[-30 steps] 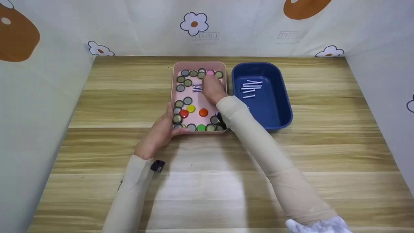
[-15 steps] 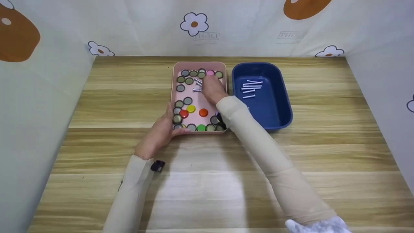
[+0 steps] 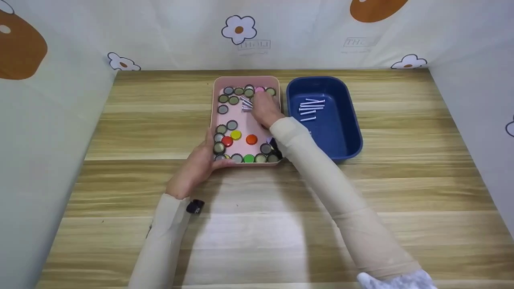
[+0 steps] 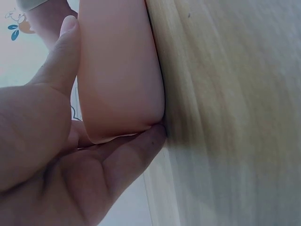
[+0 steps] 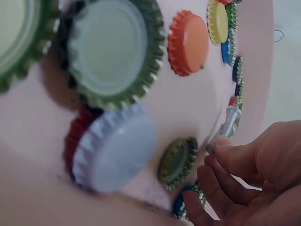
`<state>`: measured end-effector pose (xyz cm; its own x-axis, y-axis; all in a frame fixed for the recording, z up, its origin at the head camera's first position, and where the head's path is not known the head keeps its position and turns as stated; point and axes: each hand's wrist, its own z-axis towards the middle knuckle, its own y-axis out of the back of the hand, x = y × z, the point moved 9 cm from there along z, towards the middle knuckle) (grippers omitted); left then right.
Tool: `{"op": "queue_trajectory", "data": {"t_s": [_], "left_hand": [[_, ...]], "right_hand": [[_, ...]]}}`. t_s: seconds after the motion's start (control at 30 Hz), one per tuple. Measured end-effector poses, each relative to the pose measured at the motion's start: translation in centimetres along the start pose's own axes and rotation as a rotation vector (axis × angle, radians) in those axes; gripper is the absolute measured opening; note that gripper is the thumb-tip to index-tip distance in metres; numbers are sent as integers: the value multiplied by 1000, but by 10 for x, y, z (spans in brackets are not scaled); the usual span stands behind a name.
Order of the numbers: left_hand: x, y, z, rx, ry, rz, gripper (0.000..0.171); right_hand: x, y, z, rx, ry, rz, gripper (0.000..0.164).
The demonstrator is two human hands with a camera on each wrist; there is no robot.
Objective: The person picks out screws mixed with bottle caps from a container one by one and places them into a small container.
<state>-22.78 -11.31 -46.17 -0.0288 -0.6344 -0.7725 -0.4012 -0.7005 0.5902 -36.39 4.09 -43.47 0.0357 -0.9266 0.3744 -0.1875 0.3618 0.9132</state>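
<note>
My left hand (image 3: 194, 166) lies at the near-left corner of a pink tray (image 3: 245, 79), its thumb along the near wall and its straight fingers along the left wall. The left wrist view shows the tray's outer wall (image 4: 117, 70) between thumb and fingers. Inside the tray's far right part, my right hand (image 3: 266, 109) pinches silver screws (image 3: 246, 105) that stick out leftward from the fingers; how many is hidden. One threaded screw (image 5: 229, 121) shows at the thumb tip in the right wrist view. Bottle caps lie around, among them an orange cap (image 3: 251, 139) and a green cap (image 3: 249, 159).
A deep blue container (image 3: 335, 140) stands close to the right of the pink tray, with several silver screws (image 3: 312, 106) on its floor. My right forearm crosses over its near-left edge. Both containers stand on a wooden table (image 3: 152, 120), with patterned cloth behind it.
The screws at my right fingers lay nearly level and now fan out at a slant. A cap beside them shifted slightly away from me. My left hand stays on the tray corner.
</note>
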Motion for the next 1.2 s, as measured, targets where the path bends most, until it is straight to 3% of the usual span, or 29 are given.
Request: {"op": "queue_trajectory", "data": {"t_s": [0.17,0.33,0.47,0.63,0.73,0.87,1.1,1.2], "left_hand": [[0,1,0,-5,0,-37,102],[0,2,-1,-14,6,-73,95],[1,0,0,-8,18,-72,98],[3,-4,3,16,57,-191,73],[4,-6,5,26,77,-221,70],[3,-6,4,26,81,-200,70],[-1,0,1,-9,4,93,118],[0,0,1,5,8,38,113]], "right_hand": [[5,14,-3,-21,42,15,18],[8,26,-6,-36,117,5,25],[-1,27,-9,31,92,74,20],[-14,31,-12,84,37,151,18],[-15,36,-15,94,45,177,20],[-15,42,-20,111,51,205,26],[-24,57,-24,89,149,180,7],[-32,62,-25,104,160,189,9]]}}
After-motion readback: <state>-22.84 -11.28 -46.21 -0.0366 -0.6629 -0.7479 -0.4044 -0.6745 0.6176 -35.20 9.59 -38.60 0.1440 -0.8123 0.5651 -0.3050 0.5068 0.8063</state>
